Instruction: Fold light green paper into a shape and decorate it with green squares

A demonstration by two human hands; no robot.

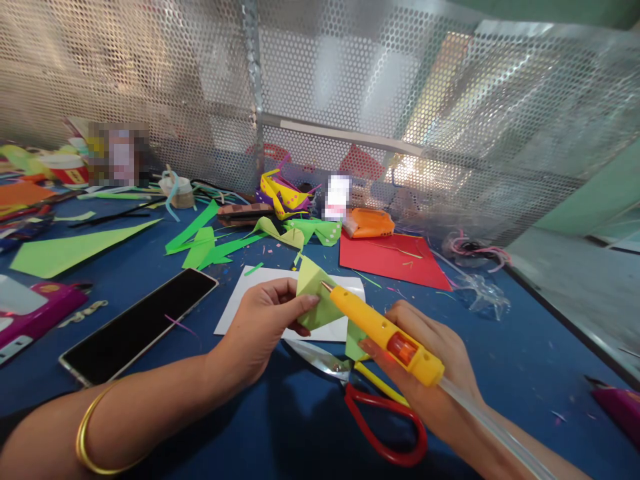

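Observation:
My left hand point(267, 317) is closed, pinching a folded piece of light green paper point(313, 287) between thumb and fingers. My right hand point(430, 353) grips a yellow hot glue gun point(370, 320), with a clear glue stick point(493, 427) running out of its back end. The gun's metal tip points left, at the surface of the green paper; whether it touches cannot be told. More green paper point(354, 343) shows below the gun. Beneath both hands lie a white sheet point(240, 303) and a pair of scissors with red handles point(360, 417). A yellow strip point(383, 383) crosses near the scissors.
A black phone point(145, 323) lies left, beside a magenta tool point(47, 310). Green paper scraps point(200, 233), a yellow paper craft point(280, 193), an orange item point(370, 223) and a red sheet point(395, 260) lie farther back. A perforated metal screen point(340, 80) stands behind the blue table point(240, 427).

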